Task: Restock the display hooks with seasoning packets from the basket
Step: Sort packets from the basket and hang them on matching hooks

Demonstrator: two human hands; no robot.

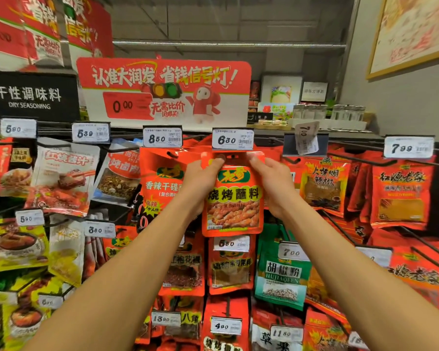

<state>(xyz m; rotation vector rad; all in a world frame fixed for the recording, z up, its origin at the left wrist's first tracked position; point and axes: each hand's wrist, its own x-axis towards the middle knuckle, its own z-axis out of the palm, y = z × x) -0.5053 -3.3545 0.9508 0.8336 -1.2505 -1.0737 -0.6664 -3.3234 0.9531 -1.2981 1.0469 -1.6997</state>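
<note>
A red seasoning packet [232,198] with a green logo and a picture of grilled meat hangs upright in front of the top row of hooks, just under the 6.30 price tag [233,139]. My left hand [203,176] pinches its top left corner. My right hand [269,178] pinches its top right corner. The packet's hang hole sits right at the tag, and the hook behind it is hidden. No basket is in view.
Rows of hooks carry red, yellow and green packets on all sides, each with a white price tag, such as 8.50 [162,138] and 7.99 [408,148]. A red promotional sign [162,92] stands above the rack. Jars [327,111] line a back shelf.
</note>
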